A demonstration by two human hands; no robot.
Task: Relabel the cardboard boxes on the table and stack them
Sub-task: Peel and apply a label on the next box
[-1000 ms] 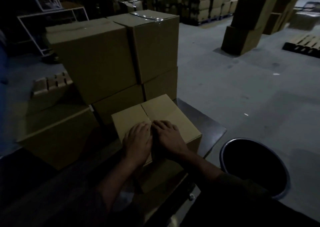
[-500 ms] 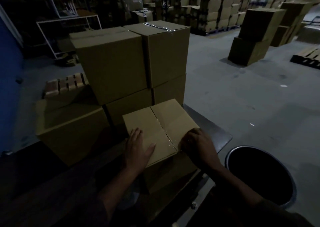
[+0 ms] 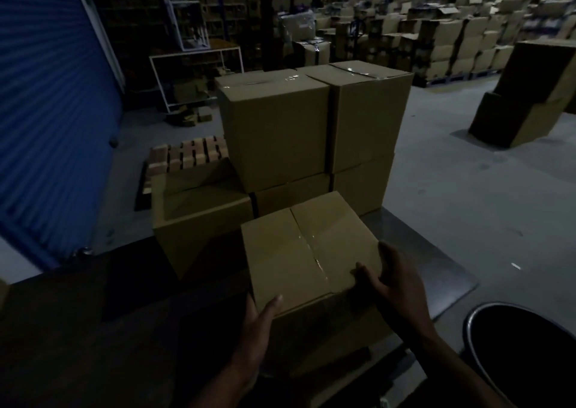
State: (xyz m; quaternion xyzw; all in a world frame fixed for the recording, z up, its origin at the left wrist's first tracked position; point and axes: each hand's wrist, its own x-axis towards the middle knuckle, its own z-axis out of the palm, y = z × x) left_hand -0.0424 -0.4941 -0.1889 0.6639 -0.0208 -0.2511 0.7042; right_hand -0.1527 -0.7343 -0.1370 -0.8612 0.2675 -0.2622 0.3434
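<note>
A small sealed cardboard box (image 3: 299,251) with clear tape along its top seam sits on the dark table (image 3: 420,251) in front of me. My left hand (image 3: 260,323) holds its near left corner, thumb up on the top edge. My right hand (image 3: 386,276) holds the box's right side, thumb on the top and fingers curled round the edge. Behind it stands a stack of larger sealed boxes (image 3: 280,133) two layers high. A lower box (image 3: 199,220) sits to the left of the stack.
A round black bin (image 3: 523,345) stands at the lower right, beside the table. A wooden pallet (image 3: 187,155) lies left of the stack, next to a blue shutter (image 3: 46,95). More stacked boxes (image 3: 530,95) stand on the grey floor to the right and far back.
Both hands have moved off the top of the small box to its sides: the left to the near left corner, the right to the right edge. The camera view has tilted up.
</note>
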